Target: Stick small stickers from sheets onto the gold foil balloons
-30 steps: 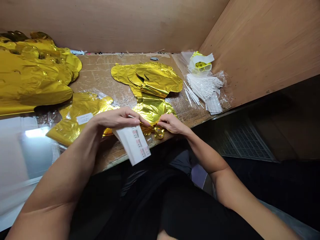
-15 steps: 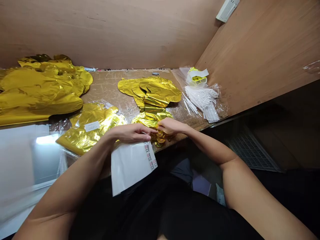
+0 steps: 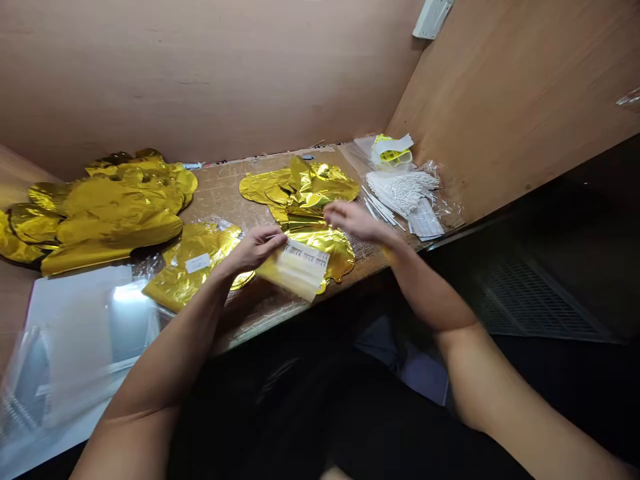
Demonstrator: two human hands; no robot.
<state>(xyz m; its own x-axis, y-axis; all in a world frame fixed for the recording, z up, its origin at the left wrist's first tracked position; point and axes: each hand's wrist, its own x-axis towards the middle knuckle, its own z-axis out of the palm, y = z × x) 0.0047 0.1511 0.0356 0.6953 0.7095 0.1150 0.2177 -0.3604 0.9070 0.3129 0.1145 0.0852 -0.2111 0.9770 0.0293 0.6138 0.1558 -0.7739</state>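
White printed paper sits pinched in the fingers of the left hand near the front edge of the desk. Gold foil lies behind; whether the right hand, curled and blurred, grips it, I cannot tell

the pale sheet is held up by its upper left corner, tilted and partly blurred, with small printed marks along its upper side. partly behind it, the shiny gold foil lies wrinkled on the table, with one flap raised.
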